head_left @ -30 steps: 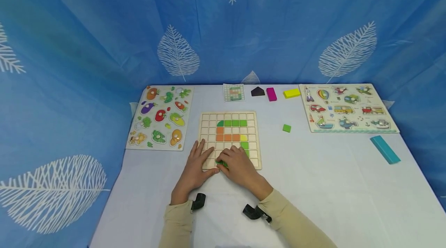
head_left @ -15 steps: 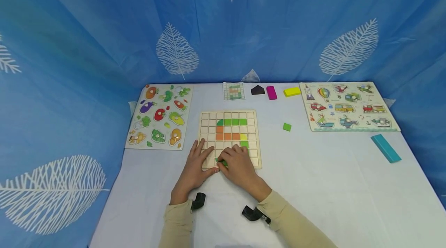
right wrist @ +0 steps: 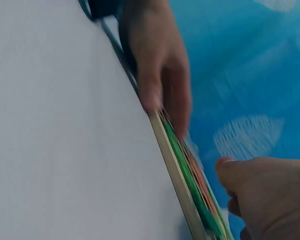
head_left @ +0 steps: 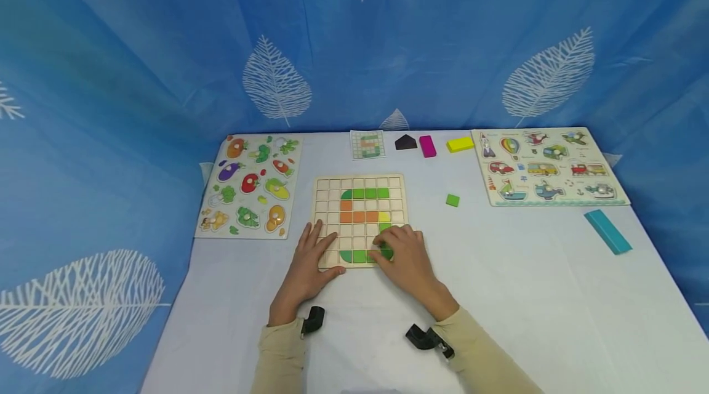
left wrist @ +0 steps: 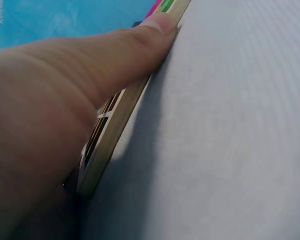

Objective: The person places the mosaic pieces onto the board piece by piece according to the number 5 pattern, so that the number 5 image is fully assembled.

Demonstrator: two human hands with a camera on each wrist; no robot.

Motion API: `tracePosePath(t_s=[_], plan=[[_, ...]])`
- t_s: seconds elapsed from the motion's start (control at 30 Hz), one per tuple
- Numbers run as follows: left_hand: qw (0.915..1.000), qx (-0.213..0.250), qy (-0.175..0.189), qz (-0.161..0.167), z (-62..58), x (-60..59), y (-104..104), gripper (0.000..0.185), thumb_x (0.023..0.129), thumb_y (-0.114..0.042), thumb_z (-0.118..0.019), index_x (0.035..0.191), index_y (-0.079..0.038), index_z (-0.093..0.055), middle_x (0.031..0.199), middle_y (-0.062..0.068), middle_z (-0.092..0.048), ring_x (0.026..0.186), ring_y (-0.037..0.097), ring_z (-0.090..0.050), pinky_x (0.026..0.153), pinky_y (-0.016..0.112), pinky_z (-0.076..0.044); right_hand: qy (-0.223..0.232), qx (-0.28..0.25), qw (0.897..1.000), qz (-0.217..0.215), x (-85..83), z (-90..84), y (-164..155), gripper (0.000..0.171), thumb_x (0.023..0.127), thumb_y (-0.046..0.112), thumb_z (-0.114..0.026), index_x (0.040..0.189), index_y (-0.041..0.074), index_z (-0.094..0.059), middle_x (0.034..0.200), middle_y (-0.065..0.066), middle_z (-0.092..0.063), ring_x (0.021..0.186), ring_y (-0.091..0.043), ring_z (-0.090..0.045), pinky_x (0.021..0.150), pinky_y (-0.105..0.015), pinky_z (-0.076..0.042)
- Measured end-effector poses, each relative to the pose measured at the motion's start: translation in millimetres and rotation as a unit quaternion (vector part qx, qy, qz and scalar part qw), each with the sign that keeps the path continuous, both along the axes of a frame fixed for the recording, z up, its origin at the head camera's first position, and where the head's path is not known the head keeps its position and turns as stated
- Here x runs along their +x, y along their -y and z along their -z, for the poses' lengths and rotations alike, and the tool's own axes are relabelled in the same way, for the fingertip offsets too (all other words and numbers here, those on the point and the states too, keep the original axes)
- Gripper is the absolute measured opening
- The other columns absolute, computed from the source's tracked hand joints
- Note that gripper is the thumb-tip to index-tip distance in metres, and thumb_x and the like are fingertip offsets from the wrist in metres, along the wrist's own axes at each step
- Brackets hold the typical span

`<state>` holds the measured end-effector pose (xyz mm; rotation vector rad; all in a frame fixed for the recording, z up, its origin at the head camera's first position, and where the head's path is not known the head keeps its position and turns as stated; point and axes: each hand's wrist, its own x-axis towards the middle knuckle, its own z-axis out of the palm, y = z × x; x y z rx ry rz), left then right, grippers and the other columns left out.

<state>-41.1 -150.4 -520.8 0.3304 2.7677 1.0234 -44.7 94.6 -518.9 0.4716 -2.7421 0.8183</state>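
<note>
A square wooden grid board (head_left: 327,207) lies on the table with orange, green and yellow tiles in its cells. Spread over its left front corner, my left hand (head_left: 307,265) rests with the thumb along the front edge. My right hand (head_left: 411,260) is over the right front corner, thumb and fingers loosely bent beside a dark green tile (head_left: 387,251) that they partly cover. In the right wrist view nothing shows between that thumb (right wrist: 235,172) and the fingers. A dark green rounded tile (head_left: 346,256) and a light green square tile (head_left: 359,256) sit in the front row.
Right of the board lies a loose green square (head_left: 452,201). Behind it are a pattern card (head_left: 367,144), a dark block (head_left: 405,142), a magenta block (head_left: 428,146) and a yellow block (head_left: 460,144). Vegetable (head_left: 284,221) and vehicle puzzles (head_left: 528,181) flank them; a teal block (head_left: 607,231) lies right.
My right hand has shifted right from the front row's left end to its right end, uncovering the green tiles there. The left hand keeps its place on the board.
</note>
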Motion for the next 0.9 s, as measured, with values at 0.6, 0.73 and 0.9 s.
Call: tracePosePath(t_s=[0.6,0.73,0.9], plan=[[0.9999,0.006,0.009,-0.01,3.6,-0.7,0,0.08,0.082,-0.036,-0.085,0.151,-0.016,-0.051,0.172,0.012,-0.017,0.16,0.038,-0.004,0.12,0.067,-0.026,0.07,-0.042,0.983,0.166,-55.4,17.6,-138,0.047,0.097,0.012,-0.062,0.142,0.0,-0.055,0.14,-0.027,-0.057,0.108,-0.041,-0.057,0.09,-0.054,-0.047],[0.9999,0.006,0.01,-0.01,3.9,-0.6,0,0.08,0.082,-0.037,-0.085,0.151,-0.016,-0.051,0.172,0.011,-0.017,0.16,0.038,-0.004,0.12,0.066,-0.027,0.078,-0.027,0.981,0.174,-61.8,18.7,-141,0.042,0.099,0.015,-0.06,0.138,0.001,-0.059,0.138,-0.026,-0.06,0.11,-0.041,-0.059,0.089,-0.055,-0.049],[0.9999,0.004,0.01,-0.01,2.8,-0.6,0,0.08,0.082,-0.036,-0.085,0.151,-0.015,-0.051,0.172,0.011,-0.017,0.16,0.038,-0.004,0.12,0.066,-0.027,0.082,-0.027,0.979,0.183,-63.6,19.4,-140,0.032,0.1,0.016,-0.061,0.129,0.002,-0.063,0.13,-0.024,-0.063,0.12,-0.044,-0.059,0.096,-0.058,-0.049]])
